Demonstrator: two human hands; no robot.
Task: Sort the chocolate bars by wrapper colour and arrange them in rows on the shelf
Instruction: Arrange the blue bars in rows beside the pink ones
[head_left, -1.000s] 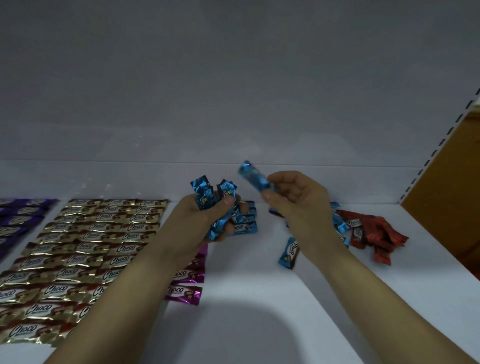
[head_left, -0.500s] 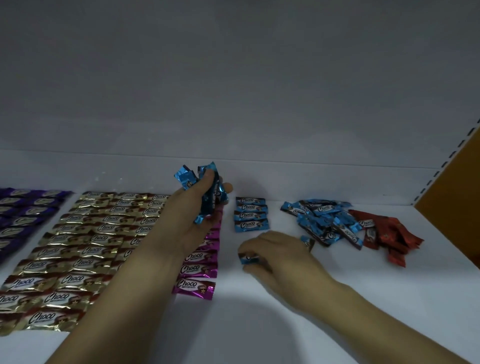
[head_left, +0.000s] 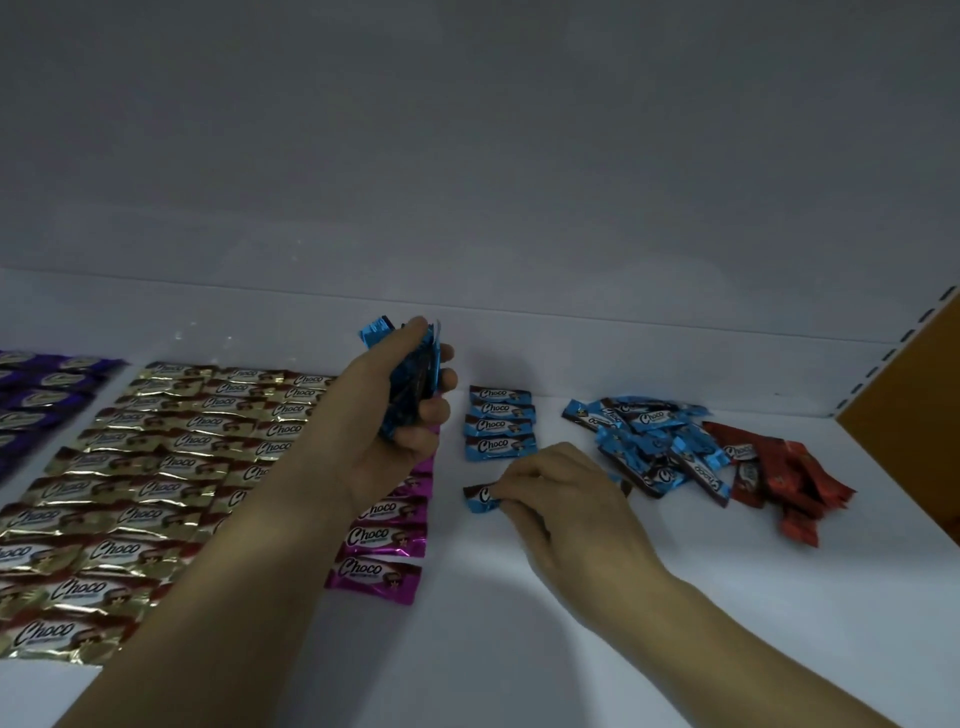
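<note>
My left hand (head_left: 400, 426) is raised above the shelf and grips a bunch of blue chocolate bars (head_left: 413, 379) upright. My right hand (head_left: 561, 493) rests low on the white shelf (head_left: 519, 649) and pinches one blue bar (head_left: 480, 498) flat on it, just below a short column of several blue bars (head_left: 500, 423). A loose heap of blue bars (head_left: 654, 441) lies to the right, with a heap of red bars (head_left: 784, 478) beside it. Left of the hands lie a magenta column (head_left: 382, 551), gold rows (head_left: 150, 467) and purple bars (head_left: 36, 395).
The shelf's white back wall (head_left: 467, 182) rises behind the bars. A perforated upright (head_left: 893, 353) and an orange-brown side panel (head_left: 914, 415) close off the right end. Bare shelf surface lies in front of the blue column and heaps.
My right hand came down from in front of me with a single blue bar and now presses it on the shelf below the blue column. My left hand stayed raised with its bunch.
</note>
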